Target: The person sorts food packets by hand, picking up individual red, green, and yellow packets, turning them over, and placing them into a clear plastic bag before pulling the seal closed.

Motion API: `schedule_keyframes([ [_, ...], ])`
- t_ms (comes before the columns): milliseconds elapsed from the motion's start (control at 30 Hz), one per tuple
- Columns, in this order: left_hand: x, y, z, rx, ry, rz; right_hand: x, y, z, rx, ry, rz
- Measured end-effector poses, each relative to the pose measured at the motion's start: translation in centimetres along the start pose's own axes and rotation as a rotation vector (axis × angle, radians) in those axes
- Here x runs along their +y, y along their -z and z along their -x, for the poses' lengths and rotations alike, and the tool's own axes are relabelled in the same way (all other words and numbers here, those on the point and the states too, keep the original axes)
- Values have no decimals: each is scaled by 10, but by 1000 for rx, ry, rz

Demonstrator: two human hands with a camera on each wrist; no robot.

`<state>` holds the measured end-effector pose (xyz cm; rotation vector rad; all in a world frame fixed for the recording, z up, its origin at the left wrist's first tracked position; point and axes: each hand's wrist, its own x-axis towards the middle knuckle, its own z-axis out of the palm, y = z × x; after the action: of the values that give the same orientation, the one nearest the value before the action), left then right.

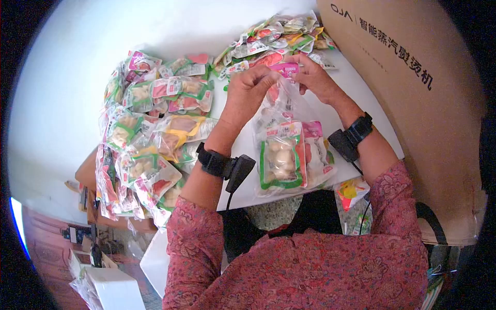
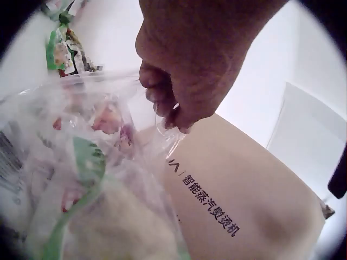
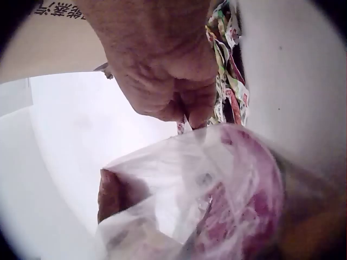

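Observation:
A clear plastic bag (image 1: pixel 268 111) holding several food packets (image 1: pixel 282 157) lies on the white table in front of the person. The left hand (image 1: pixel 245 93) pinches the bag's upper edge between thumb and fingers; the left wrist view shows this hand (image 2: pixel 190 70) with thin film at its fingertips. A green fork shape (image 2: pixel 88 162) shows through the film there. Across the bag's mouth, the right hand (image 1: pixel 318 82) has bent fingers beside a pink label (image 1: pixel 287 70). In the right wrist view, that hand (image 3: pixel 162 65) pinches the bag's rim, and another fingertip (image 3: pixel 111 195) shows behind the film.
Many bagged food packets (image 1: pixel 178 88) are heaped along the table's left side, and another pile (image 1: pixel 279 36) lies at the back. A large cardboard box (image 1: pixel 408 103) stands along the right. Below the table edge hangs or lies a red-and-yellow packet (image 1: pixel 352 192).

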<state>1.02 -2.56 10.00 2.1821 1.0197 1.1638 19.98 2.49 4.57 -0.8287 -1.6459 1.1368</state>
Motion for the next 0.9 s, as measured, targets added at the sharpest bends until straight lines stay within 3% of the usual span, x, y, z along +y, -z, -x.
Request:
schedule_keyframes([
  [100, -2, -2, -4, 7, 45, 117, 0, 6, -1, -44, -43, -60],
  [200, -4, -3, -9, -50, 36, 246, 0, 10, -4, 66, -37, -204],
  [367, -6, 3, -13, -155, 53, 211, 2, 20, -3, -139, -190, -318],
  [433, 9, 6, -13, -292, 160, 106, -2, 13, -1, -67, -201, -403],
  [500, 7, 4, -13, -281, 213, 157, -1, 11, -1, 5, -211, -488],
  [600, 6, 1, -16, -268, 226, 178, 8, 10, -4, -86, -229, -574],
  [767, 19, -5, -19, -274, 197, 166, 12, 12, -3, -422, -285, -782],
  [900, 17, -15, -20, -235, 72, -6, 12, 12, -4, -462, -286, -703],
])
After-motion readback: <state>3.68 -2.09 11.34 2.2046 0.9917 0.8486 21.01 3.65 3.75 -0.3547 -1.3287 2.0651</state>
